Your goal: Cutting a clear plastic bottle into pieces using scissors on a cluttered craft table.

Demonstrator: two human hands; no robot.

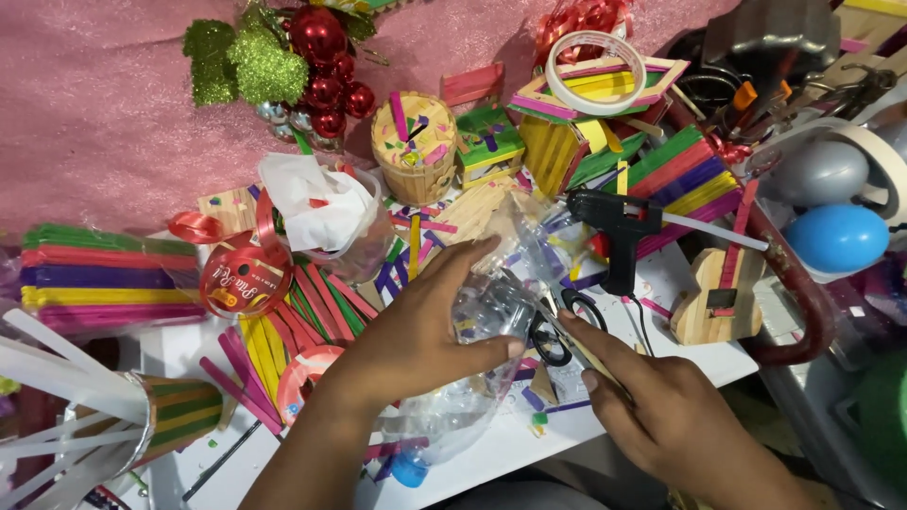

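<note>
My left hand (416, 331) grips a clear plastic bottle (472, 378) lying on its side, its blue cap (409, 469) pointing toward me. My right hand (661, 416) holds black-handled scissors (562, 321), their blades against the bottle's upper part. Both hands work over the white table (529, 444), amid loose coloured craft sticks (312, 312).
A black glue gun (614, 227) stands just beyond the scissors. A small wooden guitar (723, 293) is at the right. Stacks of coloured sticks (104, 279), a red ribbon spool (244, 280), a stick cup (413, 142), stick houses (586, 123) and red baubles (326, 76) crowd the back.
</note>
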